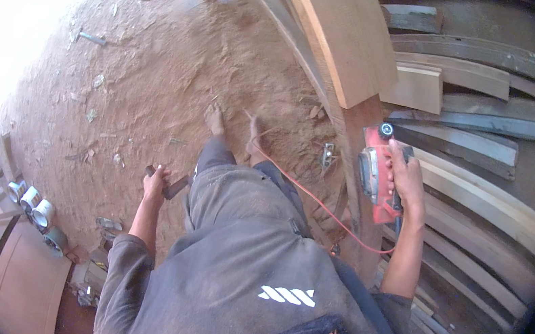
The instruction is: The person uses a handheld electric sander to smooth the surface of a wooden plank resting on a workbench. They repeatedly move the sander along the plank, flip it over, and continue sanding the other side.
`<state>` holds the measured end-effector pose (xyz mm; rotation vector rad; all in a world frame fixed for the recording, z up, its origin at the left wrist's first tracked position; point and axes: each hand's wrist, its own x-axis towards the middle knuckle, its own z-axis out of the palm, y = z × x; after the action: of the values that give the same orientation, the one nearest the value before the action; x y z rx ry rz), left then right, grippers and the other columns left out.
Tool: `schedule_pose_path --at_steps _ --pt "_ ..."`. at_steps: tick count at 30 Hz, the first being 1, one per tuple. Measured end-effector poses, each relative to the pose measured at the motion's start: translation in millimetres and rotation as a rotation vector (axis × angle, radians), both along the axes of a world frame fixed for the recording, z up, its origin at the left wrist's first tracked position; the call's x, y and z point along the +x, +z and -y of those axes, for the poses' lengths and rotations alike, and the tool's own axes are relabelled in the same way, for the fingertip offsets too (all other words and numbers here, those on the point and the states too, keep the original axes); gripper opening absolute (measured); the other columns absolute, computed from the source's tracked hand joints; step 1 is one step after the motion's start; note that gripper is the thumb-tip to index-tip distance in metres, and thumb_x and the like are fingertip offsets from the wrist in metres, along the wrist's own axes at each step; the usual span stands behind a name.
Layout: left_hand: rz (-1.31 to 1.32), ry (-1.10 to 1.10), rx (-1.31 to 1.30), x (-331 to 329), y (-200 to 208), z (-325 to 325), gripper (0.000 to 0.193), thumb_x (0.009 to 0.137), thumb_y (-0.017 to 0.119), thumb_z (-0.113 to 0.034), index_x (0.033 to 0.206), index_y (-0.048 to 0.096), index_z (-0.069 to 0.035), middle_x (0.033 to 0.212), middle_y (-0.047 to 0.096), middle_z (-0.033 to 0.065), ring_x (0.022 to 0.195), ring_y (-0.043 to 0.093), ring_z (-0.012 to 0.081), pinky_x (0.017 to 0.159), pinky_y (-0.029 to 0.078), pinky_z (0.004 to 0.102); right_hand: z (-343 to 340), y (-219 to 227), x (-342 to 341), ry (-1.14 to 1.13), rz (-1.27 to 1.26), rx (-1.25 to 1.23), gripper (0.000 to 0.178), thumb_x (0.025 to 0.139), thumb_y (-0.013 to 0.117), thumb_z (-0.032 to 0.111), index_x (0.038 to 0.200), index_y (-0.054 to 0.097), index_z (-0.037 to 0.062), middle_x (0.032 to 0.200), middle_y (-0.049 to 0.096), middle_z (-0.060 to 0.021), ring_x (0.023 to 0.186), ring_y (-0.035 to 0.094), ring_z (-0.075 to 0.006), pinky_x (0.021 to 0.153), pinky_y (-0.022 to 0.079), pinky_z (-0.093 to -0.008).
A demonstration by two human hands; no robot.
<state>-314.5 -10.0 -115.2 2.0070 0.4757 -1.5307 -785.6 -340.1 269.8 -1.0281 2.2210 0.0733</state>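
The right hand (pixel 408 181) is clasping a boxy red-and-grey power planer (pixel 381 212) near a broad tan wooden board (pixel 341 34); it is likely weighing heavy, rigid, best held from above. The left hand (pixel 154 183) is gripping a dark flat block (pixel 176 187).

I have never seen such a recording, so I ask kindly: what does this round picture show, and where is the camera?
There is no robot: these are a person's own bare hands. A wide fisheye camera worn on the head looks down, so straight edges bend and the feet show too. The right hand grips a red power tool. The left hand holds a dark, blocky object; I cannot tell what exactly. Ahead on the right lies a broad board, with more timber beside it. The ground is brown earth.
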Motion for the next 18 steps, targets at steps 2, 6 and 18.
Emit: schedule_pose_path --at_steps 2,6,18 --pt "-0.007 -0.1 -0.067 1.6 -2.4 14.3 0.021 0.102 0.069 -0.026 0.106 0.067 -0.006 0.091 0.074 0.0072 0.065 0.061 0.016 0.06 0.05 0.0339 -2.2 -1.9 -6.6 0.004 -0.002 -0.03 0.061 0.101 0.061 0.062 0.096 0.068 0.0014 0.06 0.05 0.0026 0.044 0.047 -0.0078 0.042 0.038 -0.0275" --pt "-0.021 -0.053 -0.125 -0.4 2.2 40.3 0.024 0.103 0.069 -0.03 0.102 0.069 -0.005 0.09 0.073 0.0078 0.065 0.06 0.0154 0.059 0.05 0.0345 -3.2 -2.1 -8.1 0.004 -0.055 0.002 0.06 0.101 0.061 0.061 0.094 0.07 0.0018 0.06 0.052 0.0013 0.044 0.049 -0.0092 0.041 0.039 -0.0291" --pt "-0.049 -0.063 -0.178 -7.9 -16.8 44.4 0.025 0.101 0.072 -0.03 0.108 0.065 -0.007 0.092 0.074 0.0096 0.064 0.06 0.016 0.059 0.05 0.034 5.4 -0.2 -3.0 -0.01 -0.074 0.033 0.059 0.101 0.06 0.061 0.094 0.07 0.0033 0.062 0.05 0.0018 0.045 0.046 -0.0082 0.04 0.037 -0.0274"
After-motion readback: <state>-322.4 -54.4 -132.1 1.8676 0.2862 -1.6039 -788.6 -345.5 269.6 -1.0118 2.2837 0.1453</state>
